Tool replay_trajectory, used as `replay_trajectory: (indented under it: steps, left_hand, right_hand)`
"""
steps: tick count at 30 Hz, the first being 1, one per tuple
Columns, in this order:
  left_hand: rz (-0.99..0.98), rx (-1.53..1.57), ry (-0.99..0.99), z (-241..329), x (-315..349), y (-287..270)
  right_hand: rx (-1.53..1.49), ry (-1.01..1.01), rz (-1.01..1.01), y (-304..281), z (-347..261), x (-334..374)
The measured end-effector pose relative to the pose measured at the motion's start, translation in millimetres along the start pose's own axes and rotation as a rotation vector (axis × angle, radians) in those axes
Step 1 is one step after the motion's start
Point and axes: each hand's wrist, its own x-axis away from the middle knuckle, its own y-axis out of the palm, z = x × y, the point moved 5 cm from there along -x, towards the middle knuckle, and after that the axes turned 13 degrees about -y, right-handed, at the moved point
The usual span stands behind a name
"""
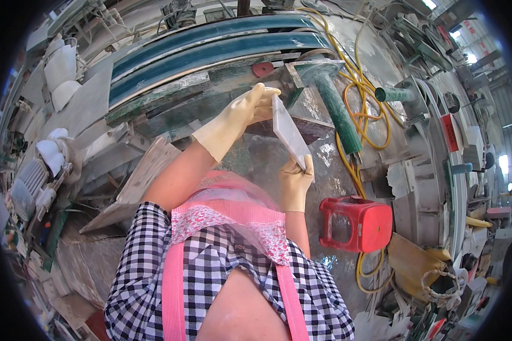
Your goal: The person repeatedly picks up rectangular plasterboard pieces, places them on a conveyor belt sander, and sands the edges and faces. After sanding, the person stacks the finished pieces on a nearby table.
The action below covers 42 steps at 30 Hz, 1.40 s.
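Thin white slab (pixel 289 132), aslant left of a green pipe (pixel 337 111), gripped by fingers of the gloved left hand (pixel 258 105) at far end and right hand (pixel 294 171) at near end; liable to slip and chip if held loosely.

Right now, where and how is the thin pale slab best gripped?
Probably by its two far ends, one hand coming from each: the thin pale slab is long and flat, slanting in view from the left hand at its upper end to the right hand at its lower, with the broad face between mostly uncovered.
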Motion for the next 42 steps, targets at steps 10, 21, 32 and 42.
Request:
replay_trajectory:
  steps: [10, 21, 32, 42]
  left_hand:
    - [-0.037, -0.014, 0.081, -1, 7, 4]
    - [0.483, 0.1, 0.252, -62, 70, -99]
    - [0.474, 0.125, 0.084, -49, 150, -203]
    - [1.235, -0.402, 0.074, 45, 172, -503]
  right_hand:
    - [0.065, 0.063, -0.065, 12, -1, 4]
    - [0.433, 0.329, 0.23, 7, 68, -53]
    - [1.23, 0.456, -0.365, 146, 268, -76]
    - [2.027, 0.291, -1.351, 163, 514, -194]
